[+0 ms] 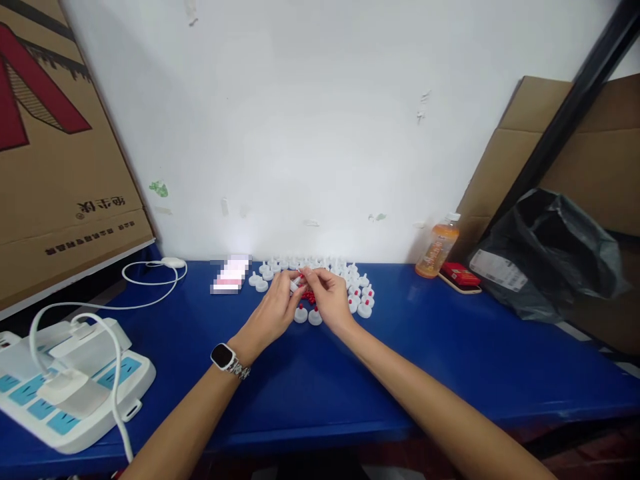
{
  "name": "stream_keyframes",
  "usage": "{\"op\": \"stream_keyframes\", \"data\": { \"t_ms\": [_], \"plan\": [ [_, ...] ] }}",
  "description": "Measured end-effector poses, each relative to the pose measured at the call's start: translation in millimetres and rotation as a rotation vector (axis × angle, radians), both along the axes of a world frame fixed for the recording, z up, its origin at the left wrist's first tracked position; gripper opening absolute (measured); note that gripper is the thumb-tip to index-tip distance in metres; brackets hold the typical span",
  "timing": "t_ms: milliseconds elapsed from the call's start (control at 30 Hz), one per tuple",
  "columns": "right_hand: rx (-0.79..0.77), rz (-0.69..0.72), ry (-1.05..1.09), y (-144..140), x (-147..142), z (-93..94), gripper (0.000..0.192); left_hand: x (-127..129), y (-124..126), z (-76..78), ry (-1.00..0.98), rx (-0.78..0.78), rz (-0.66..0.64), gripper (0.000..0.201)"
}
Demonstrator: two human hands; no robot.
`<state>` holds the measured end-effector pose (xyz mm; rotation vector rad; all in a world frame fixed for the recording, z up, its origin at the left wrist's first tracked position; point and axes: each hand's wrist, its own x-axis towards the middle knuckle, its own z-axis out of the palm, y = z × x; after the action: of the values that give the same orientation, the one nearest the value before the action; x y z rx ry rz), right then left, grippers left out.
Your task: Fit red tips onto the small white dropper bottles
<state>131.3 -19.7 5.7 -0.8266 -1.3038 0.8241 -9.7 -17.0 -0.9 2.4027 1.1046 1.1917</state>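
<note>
Between the fingers of my left hand (278, 298) is a white nozzle cap (295, 284), tilted, its base mostly covered by the fingers. My right hand (327, 293) pinches at the cap's tip, where a bit of red shows, seemingly a small red tip cover. Below the hands lies a pile of small red tip covers (311, 298). Two white caps with red tips (315, 316) stand just in front of that pile. More red-tipped caps (365, 307) are grouped to the right. Many plain white nozzle caps (261, 285) stand behind and to the left.
A white power strip (135, 383) with plugs and cables takes up the left of the blue table (400, 373). Toward the right stand an orange drink bottle (439, 247), a red pack (459, 274) on a phone, and a dark plastic bag (540, 260). Cardboard boxes flank both sides.
</note>
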Motion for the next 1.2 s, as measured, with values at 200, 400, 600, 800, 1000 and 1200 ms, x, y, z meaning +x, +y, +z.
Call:
{"op": "stream_keyframes", "data": {
  "t_ms": [200,400,600,800,1000,1200],
  "plan": [
    [0.004,0.166,-0.019,6,21,19.8,0.029,6,-1,8.7,-0.016,-0.001,-0.044,0.036],
    [-0.013,-0.018,-0.431,43,99,40.5,0.018,9,21,21.0,0.059,0.019,0.005,0.047],
    [-0.081,-0.014,-0.937,65,124,32.0,0.002,7,36,16.3,0.146,0.019,-0.037,0.021],
    [-0.099,0.074,-1.185,70,99,29.9,0.009,9,27,10.4,0.156,0.022,-0.057,0.021],
    [-0.136,0.079,-1.14,68,93,26.8,0.009,3,19,7.1,0.144,0.029,-0.035,0.02],
    [-0.163,-0.175,-1.166,70,122,19.6,0.017,10,23,10.4,0.186,0.032,-0.042,0.024]
  ]
}}
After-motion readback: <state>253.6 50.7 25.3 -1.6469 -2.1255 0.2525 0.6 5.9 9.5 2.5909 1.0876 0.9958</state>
